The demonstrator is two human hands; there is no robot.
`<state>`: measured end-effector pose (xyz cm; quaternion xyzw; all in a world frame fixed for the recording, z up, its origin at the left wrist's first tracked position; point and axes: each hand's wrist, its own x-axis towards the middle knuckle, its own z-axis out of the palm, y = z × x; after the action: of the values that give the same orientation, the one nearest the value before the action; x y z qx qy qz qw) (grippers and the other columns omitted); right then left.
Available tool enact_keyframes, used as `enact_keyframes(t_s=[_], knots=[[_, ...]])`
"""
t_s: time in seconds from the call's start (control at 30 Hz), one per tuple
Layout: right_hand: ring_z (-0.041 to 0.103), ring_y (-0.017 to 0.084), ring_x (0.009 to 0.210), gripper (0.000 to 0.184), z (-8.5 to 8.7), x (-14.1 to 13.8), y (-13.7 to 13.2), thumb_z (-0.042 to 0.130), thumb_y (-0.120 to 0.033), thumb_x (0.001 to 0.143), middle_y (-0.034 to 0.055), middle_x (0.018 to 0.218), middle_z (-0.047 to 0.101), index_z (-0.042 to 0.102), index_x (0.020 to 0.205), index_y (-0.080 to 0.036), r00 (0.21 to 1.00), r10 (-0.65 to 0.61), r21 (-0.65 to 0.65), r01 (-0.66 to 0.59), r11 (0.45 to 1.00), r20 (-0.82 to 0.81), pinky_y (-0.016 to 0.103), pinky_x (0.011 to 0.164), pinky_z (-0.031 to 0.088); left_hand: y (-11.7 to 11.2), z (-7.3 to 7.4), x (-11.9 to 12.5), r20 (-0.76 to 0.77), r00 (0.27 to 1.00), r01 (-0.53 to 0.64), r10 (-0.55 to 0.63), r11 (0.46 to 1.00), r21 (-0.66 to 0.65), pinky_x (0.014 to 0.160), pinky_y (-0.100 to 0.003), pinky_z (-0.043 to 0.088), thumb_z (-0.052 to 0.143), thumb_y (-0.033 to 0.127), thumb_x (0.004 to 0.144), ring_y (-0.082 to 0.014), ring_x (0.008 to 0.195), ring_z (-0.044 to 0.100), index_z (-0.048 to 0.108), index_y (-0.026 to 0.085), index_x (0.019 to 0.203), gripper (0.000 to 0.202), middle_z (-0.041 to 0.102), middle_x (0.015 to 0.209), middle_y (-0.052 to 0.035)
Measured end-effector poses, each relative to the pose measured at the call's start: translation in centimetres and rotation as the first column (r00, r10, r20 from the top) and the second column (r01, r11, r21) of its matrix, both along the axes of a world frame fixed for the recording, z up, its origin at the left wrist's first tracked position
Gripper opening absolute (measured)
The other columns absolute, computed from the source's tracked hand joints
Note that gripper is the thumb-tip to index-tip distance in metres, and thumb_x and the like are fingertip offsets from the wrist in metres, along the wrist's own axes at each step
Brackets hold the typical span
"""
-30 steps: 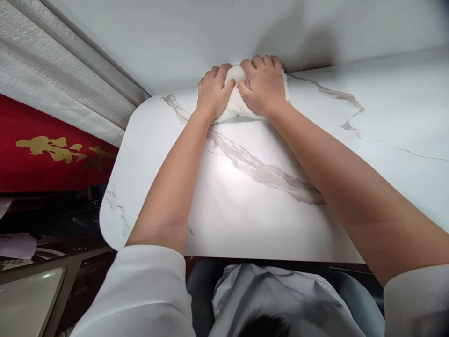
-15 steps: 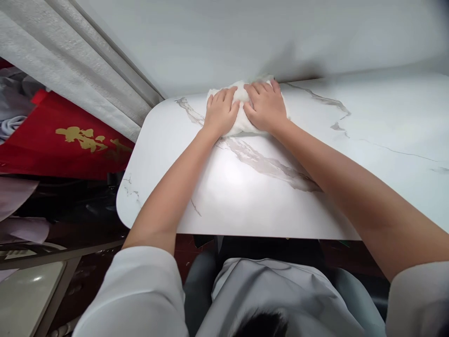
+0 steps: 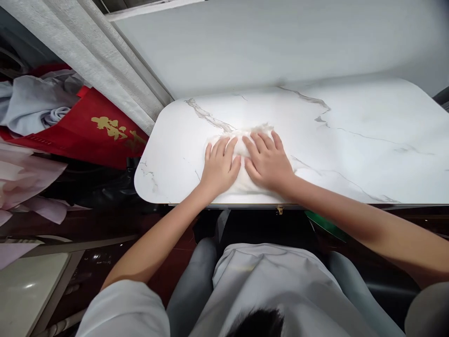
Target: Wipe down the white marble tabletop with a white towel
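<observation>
A white cloth (image 3: 242, 149) lies spread on the marble-patterned white tabletop (image 3: 175, 154), close to its front edge. My left hand (image 3: 220, 164) presses flat on the cloth's left part, fingers stretched out and pointing away from me. On the right part of the same cloth rests my right hand (image 3: 268, 159), its fingers spread. The two thumbs nearly meet in the middle. Much of the cloth is hidden under both palms.
Behind the tabletop rises a pale wall panel (image 3: 263, 42), with a grey curtain (image 3: 115, 61) at its left. A red bag (image 3: 105, 135) with gold characters, holding light cloth, stands left of the table. Pink wrapping sheets (image 3: 28, 173) are below it.
Both hands have drawn the cloth from the table's back edge toward me, near the front edge. The camera view has shifted a little, showing more of the table's right end.
</observation>
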<state>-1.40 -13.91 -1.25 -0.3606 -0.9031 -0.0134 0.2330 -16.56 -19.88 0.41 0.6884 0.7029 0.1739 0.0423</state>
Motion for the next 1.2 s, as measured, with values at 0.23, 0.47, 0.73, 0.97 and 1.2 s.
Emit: enact_keyframes(t_s=[0.23,0.47,0.73,0.97,1.2], knots=[[0.043,0.037,0.135,0.056,0.7,-0.1,-5.8,0.035,-0.035,0.095,0.0166,0.143,0.049,0.053,0.143,-0.014,0.991,0.126,0.027,-0.127,0.992,0.041,0.061,0.116,0.025,-7.0,-0.1,-0.5,0.052,0.997,-0.054,0.054,0.999,0.004,0.123,-0.054,0.016,0.031,0.033,0.097,-0.0252,0.148,0.030,0.037,0.028,0.149,0.052,0.043,0.154,-0.0104],[0.044,0.038,0.129,0.053,1.0,-2.9,-4.1,0.032,-0.030,0.097,0.0198,0.140,0.050,0.051,0.142,-0.010,0.981,0.179,0.010,-0.181,0.984,0.077,0.063,0.113,0.024,-5.4,0.3,-3.0,0.142,0.980,-0.134,0.143,0.988,-0.071,0.123,-0.055,0.014,0.032,0.031,0.095,-0.0243,0.147,0.031,0.043,0.028,0.144,0.050,0.044,0.152,-0.0053],[0.048,0.032,0.119,0.043,0.4,-9.4,3.2,0.032,-0.027,0.097,0.0138,0.126,0.058,0.051,0.133,-0.017,0.992,0.116,-0.001,-0.116,0.993,0.044,0.058,0.114,0.022,2.5,-0.6,-9.1,0.089,0.987,-0.143,0.135,0.986,0.087,0.121,-0.048,0.023,0.035,0.032,0.096,-0.0248,0.136,0.045,0.052,0.030,0.135,0.043,0.055,0.142,-0.0051],[0.046,0.027,0.123,0.047,0.1,-13.9,9.1,0.027,-0.029,0.095,0.0117,0.123,0.060,0.055,0.130,-0.013,0.998,0.017,-0.100,-0.023,0.995,-0.059,0.051,0.118,0.017,10.2,-1.1,-14.1,0.144,0.988,-0.073,0.058,0.992,0.104,0.118,-0.040,0.028,0.037,0.048,0.095,-0.0242,0.137,0.044,0.054,0.031,0.134,0.045,0.056,0.141,-0.0035],[0.043,0.029,0.119,0.075,-0.9,-18.0,15.9,0.016,-0.064,0.081,0.0112,0.117,0.065,0.062,0.123,-0.022,0.985,-0.036,-0.204,0.001,0.979,-0.167,0.052,0.113,0.010,15.9,-1.0,-16.4,0.146,0.983,-0.121,0.113,0.992,0.045,0.117,-0.040,0.026,0.036,0.035,0.092,-0.0188,0.130,0.042,0.048,0.031,0.133,0.043,0.056,0.135,0.0072]])
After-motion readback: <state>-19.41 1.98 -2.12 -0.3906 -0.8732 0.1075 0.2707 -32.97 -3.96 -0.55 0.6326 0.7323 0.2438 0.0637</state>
